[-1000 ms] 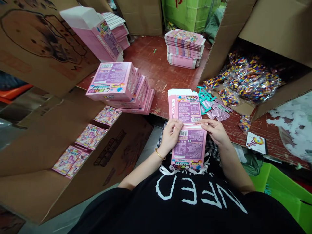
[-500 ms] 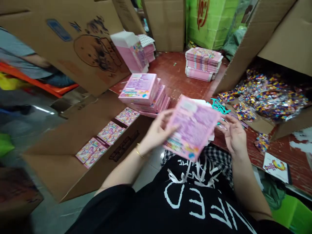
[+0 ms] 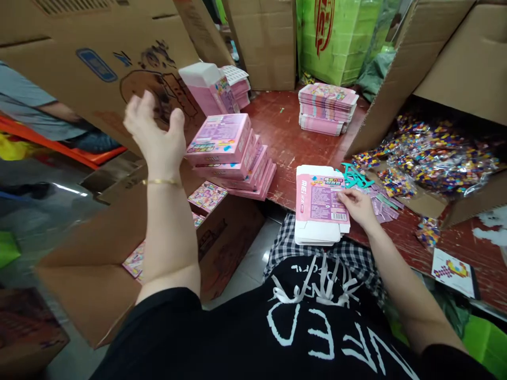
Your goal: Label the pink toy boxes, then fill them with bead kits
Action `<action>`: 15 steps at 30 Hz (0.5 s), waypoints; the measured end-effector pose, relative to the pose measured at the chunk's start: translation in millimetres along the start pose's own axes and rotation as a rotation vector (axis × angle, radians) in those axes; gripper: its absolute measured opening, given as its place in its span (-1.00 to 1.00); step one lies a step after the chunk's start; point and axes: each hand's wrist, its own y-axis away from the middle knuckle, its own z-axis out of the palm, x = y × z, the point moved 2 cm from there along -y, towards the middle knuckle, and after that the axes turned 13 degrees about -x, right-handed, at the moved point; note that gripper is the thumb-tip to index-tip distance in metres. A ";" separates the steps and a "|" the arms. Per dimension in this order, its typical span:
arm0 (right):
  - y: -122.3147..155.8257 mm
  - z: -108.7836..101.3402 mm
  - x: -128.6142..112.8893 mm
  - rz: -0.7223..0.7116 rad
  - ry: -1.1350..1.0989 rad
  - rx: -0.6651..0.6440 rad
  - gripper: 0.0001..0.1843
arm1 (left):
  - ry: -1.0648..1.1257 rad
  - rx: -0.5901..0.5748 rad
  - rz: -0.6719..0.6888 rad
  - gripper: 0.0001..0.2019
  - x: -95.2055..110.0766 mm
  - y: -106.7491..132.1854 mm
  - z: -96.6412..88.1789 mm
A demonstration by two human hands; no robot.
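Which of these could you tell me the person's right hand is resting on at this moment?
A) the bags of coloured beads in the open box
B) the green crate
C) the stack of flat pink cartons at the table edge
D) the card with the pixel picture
C: the right hand lies with its fingers on the top of the stack of flat pink cartons at the table edge, while the left hand is raised, open and empty.

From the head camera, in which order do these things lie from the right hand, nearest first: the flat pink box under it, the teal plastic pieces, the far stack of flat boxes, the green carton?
From the right hand:
1. Flat pink box, touched, at the table's near edge.
2. Teal plastic pieces, just behind the hand.
3. Far stack of flat boxes, farther back on the table.
4. Green carton, behind that stack.
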 end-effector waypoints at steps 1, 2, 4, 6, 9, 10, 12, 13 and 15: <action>-15.8 -2.4 -2.8 -0.040 0.099 -0.002 -0.71 | -0.116 0.033 0.107 -0.28 21.5 26.1 13.0; -33.2 -3.0 -5.4 -0.073 0.199 -0.013 -0.74 | -0.166 -0.063 0.187 -0.34 42.3 56.9 34.3; -68.9 1.0 -8.8 -0.089 0.386 -0.086 -0.80 | -0.124 -0.476 0.244 -0.39 75.6 128.1 93.9; -99.2 8.1 -10.3 -0.044 0.562 -0.203 -0.77 | -0.099 -0.793 0.145 -0.29 90.8 195.6 154.9; -123.3 11.5 -15.3 0.039 0.714 -0.343 -0.64 | -0.135 -0.875 -0.012 -0.19 86.0 251.5 209.5; -124.7 9.2 -19.1 0.064 0.698 -0.377 -0.63 | -0.147 -0.853 -0.028 -0.17 82.5 256.7 214.4; -116.7 0.3 -32.6 0.099 0.544 -0.429 -0.63 | -0.150 -0.801 -0.011 -0.10 81.4 252.8 207.2; -107.3 -4.7 -43.1 0.088 0.425 -0.446 -0.62 | -0.141 -0.769 0.005 -0.07 85.2 246.3 197.5; -78.8 -13.1 -73.1 -0.036 0.186 -0.430 -0.58 | -0.100 -0.679 0.030 -0.01 101.1 229.5 172.2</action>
